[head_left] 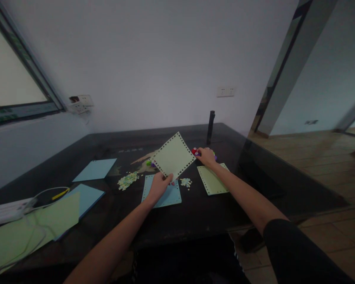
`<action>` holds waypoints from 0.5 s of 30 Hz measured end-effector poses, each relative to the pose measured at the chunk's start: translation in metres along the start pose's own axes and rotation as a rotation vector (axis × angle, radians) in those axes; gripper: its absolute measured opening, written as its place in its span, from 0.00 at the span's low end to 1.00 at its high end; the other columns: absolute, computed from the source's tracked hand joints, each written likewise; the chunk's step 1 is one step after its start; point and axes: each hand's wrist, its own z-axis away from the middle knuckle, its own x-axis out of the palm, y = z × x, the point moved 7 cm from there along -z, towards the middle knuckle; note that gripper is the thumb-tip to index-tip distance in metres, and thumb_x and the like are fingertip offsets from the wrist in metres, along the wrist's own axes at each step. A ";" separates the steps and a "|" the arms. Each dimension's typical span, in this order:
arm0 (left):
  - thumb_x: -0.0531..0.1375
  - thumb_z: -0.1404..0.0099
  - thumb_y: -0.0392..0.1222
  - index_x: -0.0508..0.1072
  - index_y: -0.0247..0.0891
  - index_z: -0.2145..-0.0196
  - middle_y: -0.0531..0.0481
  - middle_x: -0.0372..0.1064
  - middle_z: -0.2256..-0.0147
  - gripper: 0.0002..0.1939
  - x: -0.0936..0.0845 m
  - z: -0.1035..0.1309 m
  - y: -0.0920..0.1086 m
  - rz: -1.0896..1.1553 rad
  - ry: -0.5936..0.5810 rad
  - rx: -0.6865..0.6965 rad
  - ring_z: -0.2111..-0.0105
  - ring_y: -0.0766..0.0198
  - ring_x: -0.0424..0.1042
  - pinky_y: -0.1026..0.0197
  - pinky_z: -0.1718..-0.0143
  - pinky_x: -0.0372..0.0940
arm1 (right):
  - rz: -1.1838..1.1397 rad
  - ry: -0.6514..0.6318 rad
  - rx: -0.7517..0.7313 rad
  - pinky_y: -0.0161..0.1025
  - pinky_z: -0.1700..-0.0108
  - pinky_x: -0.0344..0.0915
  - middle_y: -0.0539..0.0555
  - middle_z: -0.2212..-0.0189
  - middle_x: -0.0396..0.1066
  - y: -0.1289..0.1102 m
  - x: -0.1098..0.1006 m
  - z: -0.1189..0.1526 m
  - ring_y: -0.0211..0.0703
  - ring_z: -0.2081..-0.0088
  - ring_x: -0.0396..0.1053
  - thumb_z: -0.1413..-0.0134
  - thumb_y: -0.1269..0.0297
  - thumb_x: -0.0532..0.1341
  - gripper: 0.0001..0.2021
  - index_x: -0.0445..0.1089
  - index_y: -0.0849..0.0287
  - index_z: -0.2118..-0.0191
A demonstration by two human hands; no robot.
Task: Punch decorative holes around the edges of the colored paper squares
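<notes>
My left hand [160, 185] pinches the lower corner of a pale green paper square [174, 156], raised and tilted so a corner points up. Small punched holes line its edges. My right hand [206, 156] reaches to a cluster of small craft punches, its fingertips closed at a purple punch [197, 154] beside a red punch [194, 150]. Others are partly hidden behind that hand. Below my left hand lies a blue sheet [167, 199] with holes along its border. Another hole-edged green sheet [212, 182] lies under my right forearm.
Paper confetti lies in a larger pile [127, 181] and a smaller one [186, 182] on the dark table [192, 221]. Blue paper [95, 169], stacked green sheets [53, 217] and a cable are at left. A black upright post [210, 128] stands at the back.
</notes>
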 end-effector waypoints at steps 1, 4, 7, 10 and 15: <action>0.56 0.44 0.45 0.73 0.34 0.77 0.50 0.70 0.82 0.12 0.000 0.000 0.000 0.014 -0.001 0.001 0.79 0.63 0.68 0.63 0.74 0.61 | 0.027 -0.001 -0.005 0.44 0.53 0.56 0.61 0.61 0.72 -0.001 0.001 0.001 0.51 0.55 0.66 0.48 0.59 0.60 0.13 0.70 0.58 0.58; 0.56 0.43 0.46 0.71 0.34 0.77 0.51 0.69 0.82 0.12 0.003 0.000 -0.002 0.056 -0.016 0.011 0.79 0.63 0.68 0.63 0.74 0.62 | 0.074 0.013 -0.042 0.45 0.54 0.56 0.62 0.60 0.71 -0.004 0.001 0.004 0.54 0.54 0.64 0.47 0.60 0.59 0.12 0.71 0.59 0.58; 0.57 0.43 0.46 0.70 0.34 0.76 0.51 0.69 0.82 0.12 0.007 0.000 -0.003 0.085 -0.055 0.014 0.79 0.63 0.68 0.63 0.73 0.63 | 0.069 0.043 -0.077 0.46 0.53 0.57 0.63 0.57 0.70 -0.005 -0.003 0.006 0.55 0.52 0.61 0.47 0.63 0.59 0.12 0.72 0.59 0.57; 0.57 0.43 0.45 0.70 0.34 0.72 0.51 0.71 0.79 0.11 0.011 0.000 -0.002 0.126 -0.101 0.011 0.79 0.64 0.69 0.63 0.74 0.63 | -0.043 0.083 -0.061 0.46 0.52 0.58 0.62 0.57 0.69 -0.004 -0.015 0.006 0.53 0.51 0.61 0.47 0.63 0.60 0.12 0.73 0.60 0.58; 0.59 0.44 0.47 0.69 0.33 0.64 0.50 0.72 0.74 0.14 0.015 0.001 -0.003 0.148 -0.134 0.008 0.79 0.65 0.69 0.63 0.74 0.64 | -0.676 -0.010 -0.007 0.39 0.59 0.63 0.56 0.66 0.74 -0.010 -0.034 0.018 0.43 0.63 0.69 0.44 0.56 0.55 0.15 0.73 0.61 0.64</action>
